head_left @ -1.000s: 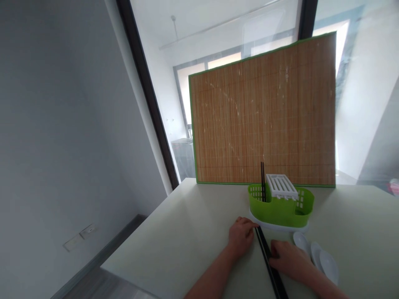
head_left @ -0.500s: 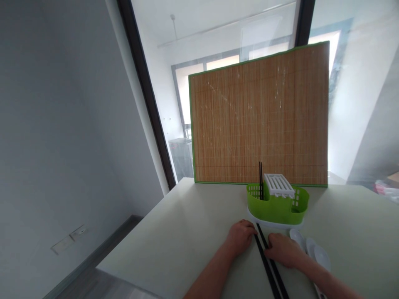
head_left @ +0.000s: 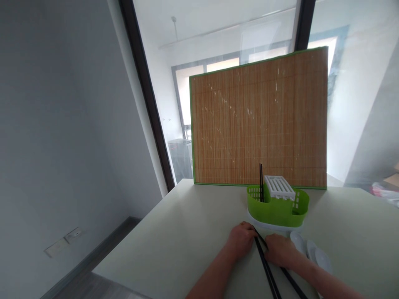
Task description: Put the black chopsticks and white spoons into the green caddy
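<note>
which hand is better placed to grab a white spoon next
Probably the right hand: it's nearer the spoons, its wrist almost beside them. The left hand is farther off, with chopsticks between it and the spoons.

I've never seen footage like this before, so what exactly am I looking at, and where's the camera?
There's no machine here. A camera worn on a person's head looks forward and down at their two bare hands.

On the pale table lie dark chopsticks. The left hand has its fingers at their far ends; the right hand is on one that passes beneath it.

Just beyond is a green holder topped by a white slatted rack, with two thin sticks standing in it. White spoons lie beside the right arm, and a bamboo mat stands behind.
</note>
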The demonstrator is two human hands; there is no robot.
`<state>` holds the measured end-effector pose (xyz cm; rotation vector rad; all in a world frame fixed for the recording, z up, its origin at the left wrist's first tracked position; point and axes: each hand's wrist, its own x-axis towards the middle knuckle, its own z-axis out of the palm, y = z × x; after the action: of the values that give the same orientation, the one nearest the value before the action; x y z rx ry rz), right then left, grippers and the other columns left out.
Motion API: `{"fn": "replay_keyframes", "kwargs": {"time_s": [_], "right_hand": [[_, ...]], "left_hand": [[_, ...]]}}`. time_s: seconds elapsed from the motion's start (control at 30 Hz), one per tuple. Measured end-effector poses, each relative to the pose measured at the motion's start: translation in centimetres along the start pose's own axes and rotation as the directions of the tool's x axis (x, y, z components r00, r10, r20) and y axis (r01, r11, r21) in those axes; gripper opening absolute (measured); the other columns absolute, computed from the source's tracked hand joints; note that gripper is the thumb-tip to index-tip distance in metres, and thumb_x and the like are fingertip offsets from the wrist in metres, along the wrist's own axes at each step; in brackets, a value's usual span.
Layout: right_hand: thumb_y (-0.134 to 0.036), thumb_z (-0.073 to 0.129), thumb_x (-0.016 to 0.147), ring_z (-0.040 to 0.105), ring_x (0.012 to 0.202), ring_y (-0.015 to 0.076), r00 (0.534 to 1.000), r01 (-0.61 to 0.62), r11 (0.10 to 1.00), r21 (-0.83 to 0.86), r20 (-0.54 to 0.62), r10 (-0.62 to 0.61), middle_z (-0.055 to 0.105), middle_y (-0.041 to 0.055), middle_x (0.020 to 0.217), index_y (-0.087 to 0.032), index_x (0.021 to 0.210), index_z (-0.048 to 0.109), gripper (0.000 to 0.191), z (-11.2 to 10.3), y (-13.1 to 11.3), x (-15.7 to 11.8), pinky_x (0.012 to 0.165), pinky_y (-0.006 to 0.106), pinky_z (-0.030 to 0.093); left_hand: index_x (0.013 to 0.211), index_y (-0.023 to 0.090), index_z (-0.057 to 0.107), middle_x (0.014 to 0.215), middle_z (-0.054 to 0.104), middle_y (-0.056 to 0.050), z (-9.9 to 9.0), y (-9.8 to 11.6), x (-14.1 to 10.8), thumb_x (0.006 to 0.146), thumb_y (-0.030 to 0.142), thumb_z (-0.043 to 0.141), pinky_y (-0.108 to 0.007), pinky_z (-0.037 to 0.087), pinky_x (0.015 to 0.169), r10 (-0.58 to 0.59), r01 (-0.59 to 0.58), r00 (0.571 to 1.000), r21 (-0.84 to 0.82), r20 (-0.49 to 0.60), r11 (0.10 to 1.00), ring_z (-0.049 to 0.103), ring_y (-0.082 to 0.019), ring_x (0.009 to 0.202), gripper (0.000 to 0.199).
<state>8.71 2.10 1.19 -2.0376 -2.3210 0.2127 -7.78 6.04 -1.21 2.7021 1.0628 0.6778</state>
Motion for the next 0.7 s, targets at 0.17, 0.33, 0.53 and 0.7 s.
{"fn": "replay_keyframes", "kwargs": {"time_s": [0.17,0.33,0.53,0.7], "right_hand": [[-0.012,0.049,0.070,0.065,0.087,0.0354,0.998,0.050,0.997,-0.065,0.038,-0.047,0.068,0.0202,0.092,-0.009,0.090,0.066,0.026,0.1,0.1,-0.2,0.069,0.039,0.044],[-0.007,0.045,0.072,0.065,0.089,0.0321,0.996,0.077,0.996,-0.046,0.056,-0.074,0.068,0.0189,0.092,-0.010,0.089,0.066,0.027,0.0,0.7,-0.3,0.072,0.037,0.043],[-0.010,0.047,0.072,0.065,0.082,0.0241,0.994,0.102,0.990,0.097,0.020,-0.104,0.068,0.0117,0.085,-0.015,0.078,0.058,0.014,-2.2,2.0,-0.1,0.066,0.029,0.041],[-0.021,0.033,0.087,0.056,0.047,0.0100,0.973,0.231,0.922,0.312,-0.061,-0.224,0.058,-0.0044,0.061,-0.021,0.081,0.046,0.014,-5.5,2.2,-0.4,0.050,0.021,0.037]], "left_hand": [[0.099,0.022,0.069,0.103,0.066,-0.005,0.2,0.0,0.0,0.081,0.011,0.049,-0.030,0.045,0.088,-0.015,0.014,1.000,-0.013,-0.025,1.000,0.057,-0.019,0.097,0.029],[0.097,0.021,0.070,0.102,0.067,-0.004,0.3,0.0,-0.1,0.080,0.010,0.050,-0.029,0.045,0.087,-0.015,0.014,0.999,-0.028,-0.046,1.000,0.057,-0.018,0.097,0.029],[0.096,0.022,0.069,0.100,0.066,-0.003,0.1,0.1,-0.2,0.079,0.010,0.049,-0.028,0.044,0.087,-0.036,0.034,0.998,-0.040,-0.044,0.999,0.056,-0.017,0.095,0.029],[0.100,0.022,0.068,0.103,0.065,-0.003,-0.3,0.2,-0.2,0.076,0.009,0.050,-0.028,0.044,0.089,-0.051,0.048,0.998,-0.067,-0.039,0.997,0.055,-0.017,0.098,0.032]]}}
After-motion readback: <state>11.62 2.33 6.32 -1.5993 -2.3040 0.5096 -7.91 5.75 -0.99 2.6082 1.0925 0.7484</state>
